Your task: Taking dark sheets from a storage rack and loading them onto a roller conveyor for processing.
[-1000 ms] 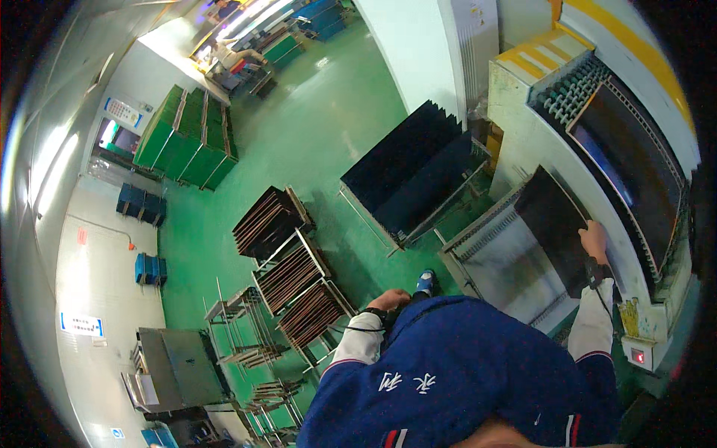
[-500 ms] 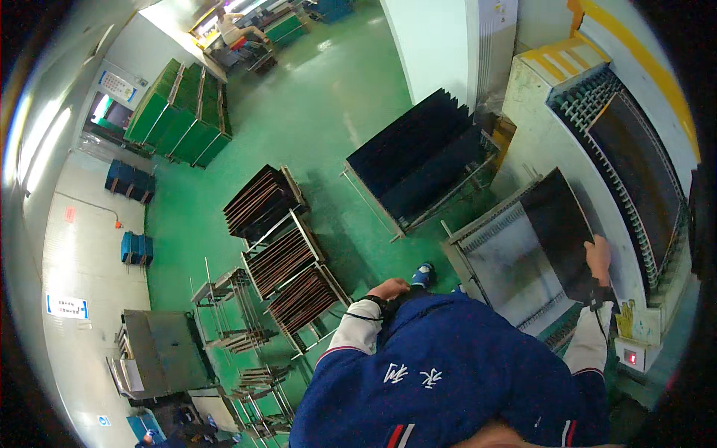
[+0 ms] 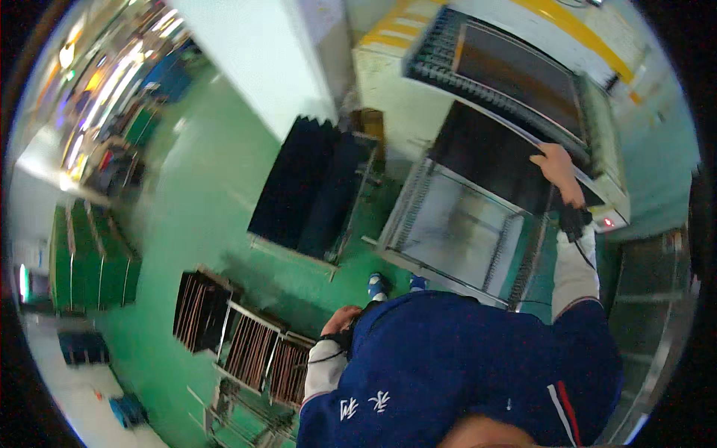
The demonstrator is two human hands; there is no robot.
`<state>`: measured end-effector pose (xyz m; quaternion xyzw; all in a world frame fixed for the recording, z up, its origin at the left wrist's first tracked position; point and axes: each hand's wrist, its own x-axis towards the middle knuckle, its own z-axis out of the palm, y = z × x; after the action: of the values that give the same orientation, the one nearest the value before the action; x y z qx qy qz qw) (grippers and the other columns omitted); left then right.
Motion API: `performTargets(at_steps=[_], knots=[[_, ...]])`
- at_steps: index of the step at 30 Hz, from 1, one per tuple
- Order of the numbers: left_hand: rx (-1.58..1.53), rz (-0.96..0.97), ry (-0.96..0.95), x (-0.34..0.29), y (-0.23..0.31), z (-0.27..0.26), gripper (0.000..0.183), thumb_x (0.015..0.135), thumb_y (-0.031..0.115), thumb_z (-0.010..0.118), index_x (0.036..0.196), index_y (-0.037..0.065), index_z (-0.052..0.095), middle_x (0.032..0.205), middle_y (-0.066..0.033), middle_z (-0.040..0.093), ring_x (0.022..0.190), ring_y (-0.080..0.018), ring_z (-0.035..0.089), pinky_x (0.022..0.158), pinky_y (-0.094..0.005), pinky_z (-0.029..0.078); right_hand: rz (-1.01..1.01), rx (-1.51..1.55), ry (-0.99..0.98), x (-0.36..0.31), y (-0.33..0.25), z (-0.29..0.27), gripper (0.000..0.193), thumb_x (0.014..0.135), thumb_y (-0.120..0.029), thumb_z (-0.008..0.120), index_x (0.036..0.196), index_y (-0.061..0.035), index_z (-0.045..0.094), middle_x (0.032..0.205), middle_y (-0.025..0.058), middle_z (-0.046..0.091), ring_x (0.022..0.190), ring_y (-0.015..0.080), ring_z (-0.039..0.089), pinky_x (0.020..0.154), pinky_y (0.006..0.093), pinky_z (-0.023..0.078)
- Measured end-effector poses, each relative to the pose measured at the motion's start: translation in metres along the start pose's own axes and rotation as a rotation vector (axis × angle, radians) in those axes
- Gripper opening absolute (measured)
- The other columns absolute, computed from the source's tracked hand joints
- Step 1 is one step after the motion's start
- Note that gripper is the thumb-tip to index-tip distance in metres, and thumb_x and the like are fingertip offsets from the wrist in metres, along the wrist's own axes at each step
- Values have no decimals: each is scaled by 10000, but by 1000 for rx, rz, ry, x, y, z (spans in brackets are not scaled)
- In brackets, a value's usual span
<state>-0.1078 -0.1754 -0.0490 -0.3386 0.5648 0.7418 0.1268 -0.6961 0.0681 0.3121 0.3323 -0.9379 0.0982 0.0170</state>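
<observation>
A flat dark rectangular panel point(image 3: 489, 153) lies over the far part of a metal rack point(image 3: 396, 252) with spring-like coils along its sides. My right hand point(image 3: 556, 170) is closed on the panel's right-hand edge, the fingers bent over it. Through the nearer part of the rack a pale flat surface point(image 3: 459, 228) shows. My left hand point(image 3: 342, 319) hangs by my waist, away from the rack; its fingers are blurred and partly hidden. Dark bands circle both wrists.
Beyond the rack stands a pale machine point(image 3: 396, 101) with another dark panel point(image 3: 519, 71) on its roller bed. A cart of upright dark panels point(image 3: 306, 190) stands left of the rack. Smaller racks of thin boards point(image 3: 250, 351) and green panels point(image 3: 93, 257) stand farther left.
My view has turned to the right, so the rack and machine sit nearer the middle. My right hand stays on the panel's edge, with the arm reaching farther forward. My left hand remains by my waist.
</observation>
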Motion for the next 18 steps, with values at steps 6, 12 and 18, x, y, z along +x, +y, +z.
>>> performTargets(at_steps=[6, 12, 18], knots=[[494, 200, -143, 17, -6, -27, 308, 785, 202, 627, 1058, 62, 659, 1076, -150, 641, 980, -300, 600, 842, -357, 480, 74, 81, 166, -31, 10, -48, 369, 755, -269, 683, 1007, -1, 651, 917, 246, 630, 894, 394, 602, 796, 423, 463], [768, 485, -331, 49, 5, -53, 502, 704, 322, 676, 1139, 75, 637, 1177, -182, 604, 1123, -355, 548, 959, -404, 451, 363, 733, 503, -85, 19, -44, 278, 816, -154, 691, 1035, 13, 658, 878, 73, 672, 803, 189, 601, 764, 326, 462], [647, 388, -424, 81, 4, -73, 625, 668, 389, 707, 1201, 79, 608, 1223, -191, 577, 1145, -359, 539, 981, -417, 438, 693, 1528, 653, -146, 39, 18, 325, 854, -152, 661, 1142, -11, 604, 1068, 95, 638, 965, 229, 608, 858, 375, 478]])
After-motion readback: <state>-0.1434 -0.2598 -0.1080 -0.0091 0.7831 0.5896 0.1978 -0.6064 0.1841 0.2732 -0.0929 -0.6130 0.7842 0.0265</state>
